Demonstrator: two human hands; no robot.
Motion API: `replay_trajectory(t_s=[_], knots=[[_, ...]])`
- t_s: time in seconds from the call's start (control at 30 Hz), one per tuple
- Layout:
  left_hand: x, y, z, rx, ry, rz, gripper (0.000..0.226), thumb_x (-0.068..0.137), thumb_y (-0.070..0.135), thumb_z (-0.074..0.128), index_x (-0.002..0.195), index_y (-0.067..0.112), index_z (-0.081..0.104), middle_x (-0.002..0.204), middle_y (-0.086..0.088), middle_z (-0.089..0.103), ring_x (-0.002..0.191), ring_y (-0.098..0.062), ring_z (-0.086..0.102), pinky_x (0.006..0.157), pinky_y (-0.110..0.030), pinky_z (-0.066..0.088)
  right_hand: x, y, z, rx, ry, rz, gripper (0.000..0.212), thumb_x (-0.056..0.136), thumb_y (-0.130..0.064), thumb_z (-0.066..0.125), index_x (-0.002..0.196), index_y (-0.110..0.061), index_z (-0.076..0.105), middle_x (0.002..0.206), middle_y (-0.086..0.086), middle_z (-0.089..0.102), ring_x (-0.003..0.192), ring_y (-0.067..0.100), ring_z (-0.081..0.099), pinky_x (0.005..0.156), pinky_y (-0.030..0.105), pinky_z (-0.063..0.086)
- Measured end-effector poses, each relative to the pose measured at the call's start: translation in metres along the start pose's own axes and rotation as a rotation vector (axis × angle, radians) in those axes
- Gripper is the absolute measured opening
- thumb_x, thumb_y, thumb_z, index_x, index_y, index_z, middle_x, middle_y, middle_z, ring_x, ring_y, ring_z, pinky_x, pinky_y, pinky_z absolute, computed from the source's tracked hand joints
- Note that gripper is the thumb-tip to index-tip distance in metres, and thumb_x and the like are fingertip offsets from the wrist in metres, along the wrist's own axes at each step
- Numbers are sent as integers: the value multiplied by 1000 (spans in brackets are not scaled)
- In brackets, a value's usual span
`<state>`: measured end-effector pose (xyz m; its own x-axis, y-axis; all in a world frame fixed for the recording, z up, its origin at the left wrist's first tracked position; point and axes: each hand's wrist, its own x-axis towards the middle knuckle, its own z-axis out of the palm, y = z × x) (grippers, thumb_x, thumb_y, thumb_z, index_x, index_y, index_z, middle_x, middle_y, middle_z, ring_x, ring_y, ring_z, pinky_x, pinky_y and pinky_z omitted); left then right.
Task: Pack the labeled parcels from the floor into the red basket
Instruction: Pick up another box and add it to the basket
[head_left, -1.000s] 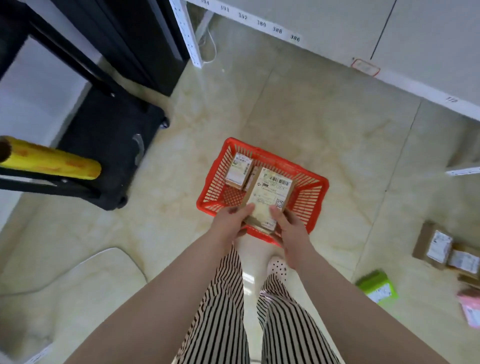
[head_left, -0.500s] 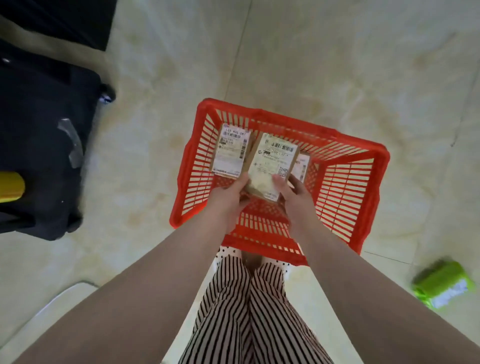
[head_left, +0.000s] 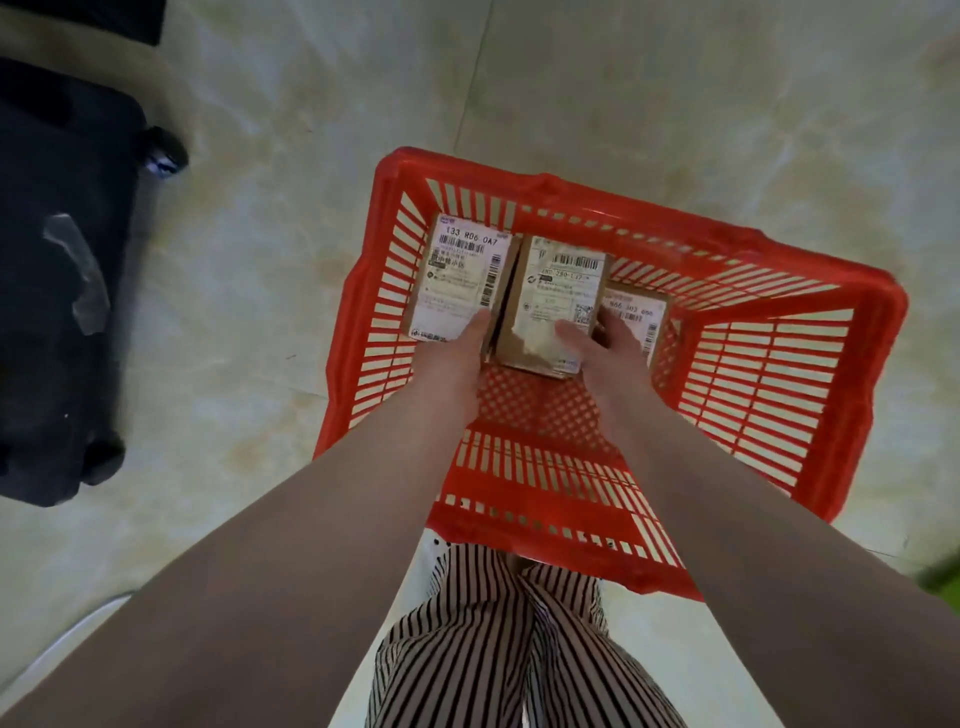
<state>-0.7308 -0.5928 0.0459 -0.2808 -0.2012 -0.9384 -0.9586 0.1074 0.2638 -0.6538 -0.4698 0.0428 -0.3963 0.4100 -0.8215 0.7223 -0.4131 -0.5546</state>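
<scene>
The red basket (head_left: 769, 499) stands on the floor right in front of me. Three brown labeled parcels sit at its far end. The left parcel (head_left: 457, 270) lies flat. The middle parcel (head_left: 558, 296) is held by both hands: my left hand (head_left: 457, 353) grips its left edge with the thumb up along the side, and my right hand (head_left: 605, 343) holds its right edge, thumb on the label. A third parcel (head_left: 641, 312) shows partly behind my right hand. The middle parcel is down inside the basket, between the other two.
A black wheeled case (head_left: 57, 280) stands at the left. A green parcel (head_left: 943, 577) shows at the right edge on the pale tiled floor (head_left: 260, 260). My striped trouser legs (head_left: 498, 649) are just behind the basket's near rim.
I have bent down closer to the basket. Both hands have lowered the middle parcel from above the rim to deep inside, between the two other parcels.
</scene>
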Motion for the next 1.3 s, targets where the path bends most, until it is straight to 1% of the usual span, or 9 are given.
replay_trajectory(t_s=[0.1,0.37,0.5,0.67,0.9,0.97,1.07,1.17,1.3], knots=[[1,-1,6,9,7,21,68,73,46,79,126,10,54,111,-8,67,93,-28,70,85,-43,58,-2,2,3,-50,31,-41,48,90,-24,67,135,-24,50,126,-3,65,114,17,60,90,30,45],[-2,-1,7,92,2,41,68,73,52,75,126,13,56,107,-3,68,93,-26,69,85,-42,58,-4,-4,6,-147,72,-56,47,92,-24,64,136,-21,48,127,-3,63,110,14,59,85,26,42],[-6,1,5,134,9,44,70,74,56,73,128,14,55,111,-4,66,97,-26,67,87,-41,58,-3,-3,7,-206,86,-45,53,91,-31,64,139,-19,44,132,-1,61,119,19,58,88,28,42],[-10,-2,7,-23,-55,5,58,79,39,76,128,13,56,121,-4,65,106,-26,64,95,-42,54,-6,-3,5,-168,88,19,56,92,-37,63,140,-18,44,135,0,58,124,21,53,90,28,39],[-59,-12,-6,143,-90,-86,65,80,42,74,130,6,52,117,-9,61,101,-21,60,92,-33,54,-49,-5,-11,-95,131,97,69,90,-42,62,147,-13,37,145,9,49,130,25,49,95,33,41],[-85,-16,-9,163,-116,-105,64,82,40,73,131,5,52,123,-11,60,108,-23,59,92,-34,52,-73,-10,-22,-61,154,102,66,90,-41,63,145,-12,41,143,9,50,126,24,51,94,31,42],[-137,-21,-10,171,-186,-80,54,88,34,67,130,4,52,132,-9,59,122,-24,55,104,-36,45,-119,-23,-42,49,157,138,53,90,-42,63,134,-15,54,129,6,61,115,22,58,97,38,48],[-196,-27,-11,126,-238,20,40,89,25,67,123,5,60,115,-6,68,105,-16,63,94,-30,51,-175,-41,-68,277,110,137,27,93,-32,62,112,-13,64,108,5,70,102,19,66,88,31,53],[-288,-38,-17,176,-364,112,26,91,19,64,115,9,63,104,-3,70,94,-12,66,91,-28,53,-257,-67,-114,409,82,95,20,93,-29,61,101,-11,67,101,7,71,93,19,67,84,31,55]])
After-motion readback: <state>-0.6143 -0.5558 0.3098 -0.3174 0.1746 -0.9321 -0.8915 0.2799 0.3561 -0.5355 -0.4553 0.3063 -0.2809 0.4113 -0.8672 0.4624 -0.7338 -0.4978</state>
